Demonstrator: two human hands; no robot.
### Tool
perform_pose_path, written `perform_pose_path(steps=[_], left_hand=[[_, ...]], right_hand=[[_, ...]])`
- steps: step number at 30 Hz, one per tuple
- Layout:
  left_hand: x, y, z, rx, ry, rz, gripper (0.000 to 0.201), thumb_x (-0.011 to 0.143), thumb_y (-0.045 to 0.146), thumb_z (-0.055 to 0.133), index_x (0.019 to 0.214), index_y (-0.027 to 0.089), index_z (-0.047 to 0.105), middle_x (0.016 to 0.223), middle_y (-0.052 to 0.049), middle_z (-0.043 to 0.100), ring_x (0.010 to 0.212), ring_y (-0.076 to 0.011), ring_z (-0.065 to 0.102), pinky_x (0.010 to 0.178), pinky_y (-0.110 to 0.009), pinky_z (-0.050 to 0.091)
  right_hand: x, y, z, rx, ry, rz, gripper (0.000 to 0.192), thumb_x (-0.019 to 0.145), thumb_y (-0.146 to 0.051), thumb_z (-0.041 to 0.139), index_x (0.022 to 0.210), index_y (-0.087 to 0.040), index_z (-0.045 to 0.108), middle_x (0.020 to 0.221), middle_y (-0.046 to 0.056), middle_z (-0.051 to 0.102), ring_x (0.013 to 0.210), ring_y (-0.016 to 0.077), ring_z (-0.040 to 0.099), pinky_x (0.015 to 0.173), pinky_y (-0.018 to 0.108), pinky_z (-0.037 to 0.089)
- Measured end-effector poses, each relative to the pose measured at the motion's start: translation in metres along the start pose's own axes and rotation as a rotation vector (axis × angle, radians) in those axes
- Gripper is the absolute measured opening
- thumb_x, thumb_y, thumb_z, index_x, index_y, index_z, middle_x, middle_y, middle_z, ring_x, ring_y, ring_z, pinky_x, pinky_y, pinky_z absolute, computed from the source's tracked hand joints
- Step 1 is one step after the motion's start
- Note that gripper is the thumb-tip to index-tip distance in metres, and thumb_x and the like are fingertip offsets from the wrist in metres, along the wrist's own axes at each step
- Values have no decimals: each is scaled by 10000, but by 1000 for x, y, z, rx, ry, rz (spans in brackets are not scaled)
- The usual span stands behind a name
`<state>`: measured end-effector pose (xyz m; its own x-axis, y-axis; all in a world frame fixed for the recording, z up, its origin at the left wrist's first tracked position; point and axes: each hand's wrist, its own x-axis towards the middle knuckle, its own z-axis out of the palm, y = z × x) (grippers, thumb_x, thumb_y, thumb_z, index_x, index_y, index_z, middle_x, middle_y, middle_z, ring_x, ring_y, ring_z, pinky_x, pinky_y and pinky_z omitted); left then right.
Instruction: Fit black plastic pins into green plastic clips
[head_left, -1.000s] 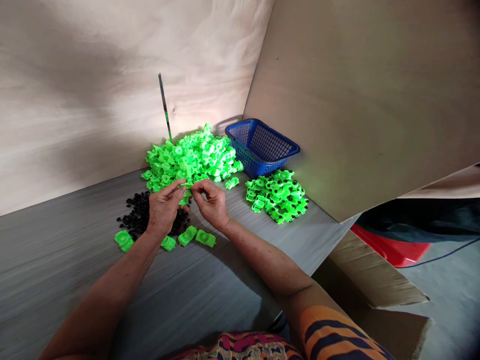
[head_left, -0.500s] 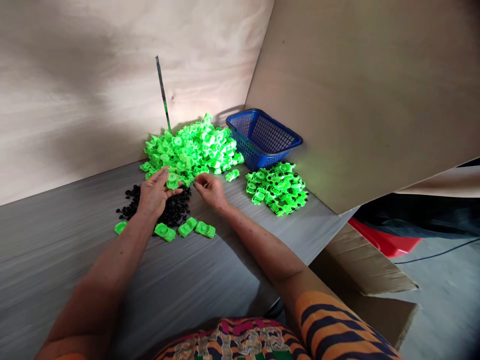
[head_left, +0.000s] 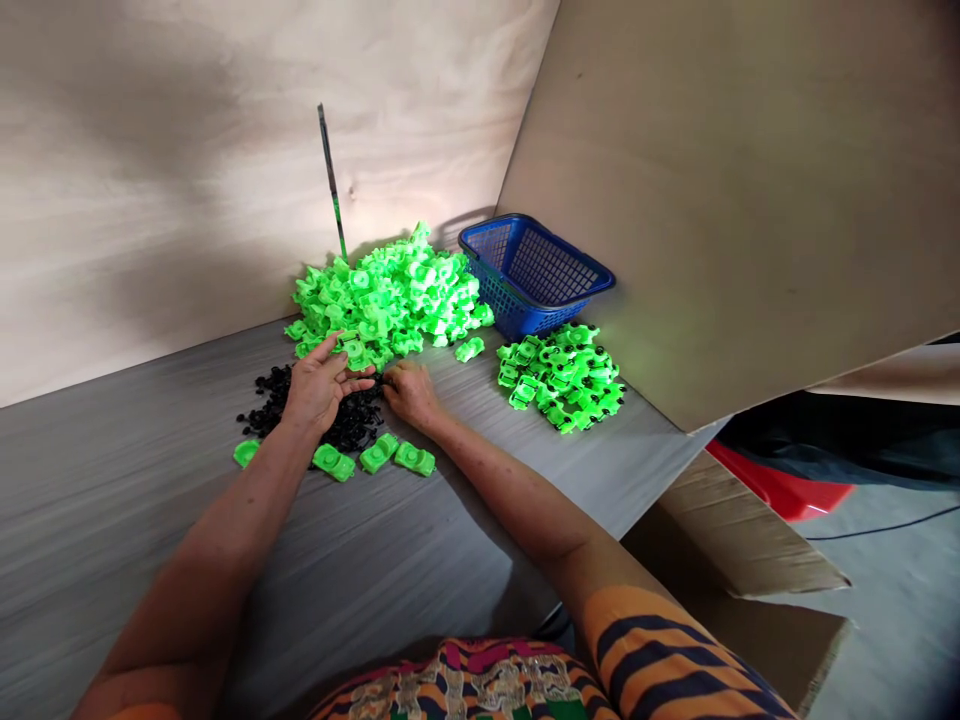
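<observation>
My left hand (head_left: pixel 319 385) holds a green plastic toy car body (head_left: pixel 352 350) between thumb and fingers, above a heap of small black wheel parts (head_left: pixel 349 425). At the right side of that heap is my right hand (head_left: pixel 409 390), its fingers bent together and pointing down among the black pieces; what they grip, if anything, is hidden. Several loose green car bodies (head_left: pixel 334 462) lie in a row on the near side of the black heap. Behind both hands rises a large pile of green car bodies (head_left: pixel 405 290).
To the right sits a group of green cars fitted with black wheels (head_left: pixel 562 380). A blue mesh basket (head_left: pixel 540 270) stands behind it. Wooden panels (head_left: pixel 712 200) border the grey table (head_left: pixel 150 450) at the back and right. A cardboard box (head_left: pixel 757 530) is below the right edge.
My right hand has moved slightly left and down to the edge of the black heap. My left hand keeps hold of the green car body. The view has shifted slightly.
</observation>
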<state>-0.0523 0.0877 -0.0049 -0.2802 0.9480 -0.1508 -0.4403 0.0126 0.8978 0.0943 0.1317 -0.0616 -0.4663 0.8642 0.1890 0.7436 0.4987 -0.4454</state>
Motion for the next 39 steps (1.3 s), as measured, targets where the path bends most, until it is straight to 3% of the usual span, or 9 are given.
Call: perform_pose_path(steps=[4, 8, 11, 14, 18, 24, 29, 33, 39], left_hand=[[-1, 1, 1, 21, -1, -14, 513, 788, 98, 654, 1297, 162, 634, 680, 38, 610, 716, -184, 756, 718, -370, 667], [0, 2, -1, 36, 3, 3, 503, 758, 112, 680, 1260, 137, 655, 737, 3, 658, 700, -188, 749, 703, -380, 668], [1, 0, -3, 37, -5, 25, 514, 734, 132, 717, 1245, 149, 668, 688, 32, 615, 677, -173, 740, 700, -364, 667], [0, -2, -3, 44, -34, 23, 524, 732, 150, 725, 1252, 146, 663, 643, 57, 570, 633, -164, 727, 648, -332, 660], [-1, -4, -2, 61, -34, 38, 535, 740, 152, 713, 1272, 128, 655, 608, 68, 551, 595, -167, 719, 599, -304, 647], [0, -5, 0, 79, 1, 12, 558, 741, 125, 702, 1297, 124, 649, 697, 12, 662, 591, -174, 724, 603, -315, 643], [-2, -5, 3, 74, -18, -19, 506, 756, 119, 688, 1262, 133, 667, 767, -19, 725, 594, -160, 719, 627, -322, 648], [-5, -4, 6, 75, -41, -40, 452, 774, 126, 669, 1226, 119, 679, 735, -14, 715, 541, -129, 680, 581, -294, 635], [-6, -6, 5, 112, -80, -32, 489, 747, 153, 718, 1233, 124, 685, 674, 21, 658, 553, -134, 677, 588, -312, 641]], right_hand=[[-2, 0, -3, 15, 0, -28, 179, 919, -145, 567, 999, -159, 726, 1059, 125, 682, 1049, 255, 583, 905, 381, 408], [-2, 9, -8, 104, 123, -125, 177, 896, -134, 572, 993, -181, 713, 1035, 104, 683, 1021, 232, 592, 900, 353, 420], [2, 18, -10, 233, 189, -173, 169, 857, -111, 582, 942, -183, 709, 926, 70, 676, 881, 190, 598, 822, 307, 444], [6, 25, -9, 360, 235, -137, 168, 806, -90, 581, 880, -175, 706, 817, 30, 660, 732, 153, 566, 736, 275, 447], [10, 28, -9, 475, 400, -62, 163, 837, -162, 568, 903, -180, 716, 780, 11, 661, 685, 142, 551, 708, 267, 449], [9, 24, -13, 502, 356, -37, 78, 826, -191, 609, 811, -186, 686, 718, -8, 638, 661, 129, 536, 680, 255, 438], [1, 9, -21, 527, 382, -210, 92, 891, -251, 604, 893, -198, 679, 805, 17, 661, 728, 144, 563, 733, 278, 474], [-5, 2, -25, 442, 318, -328, 72, 901, -192, 603, 899, -212, 672, 867, 43, 636, 851, 181, 588, 793, 305, 482], [-6, 0, -24, 294, 315, -338, 114, 910, -160, 581, 935, -218, 676, 958, 79, 624, 949, 222, 578, 843, 345, 481]])
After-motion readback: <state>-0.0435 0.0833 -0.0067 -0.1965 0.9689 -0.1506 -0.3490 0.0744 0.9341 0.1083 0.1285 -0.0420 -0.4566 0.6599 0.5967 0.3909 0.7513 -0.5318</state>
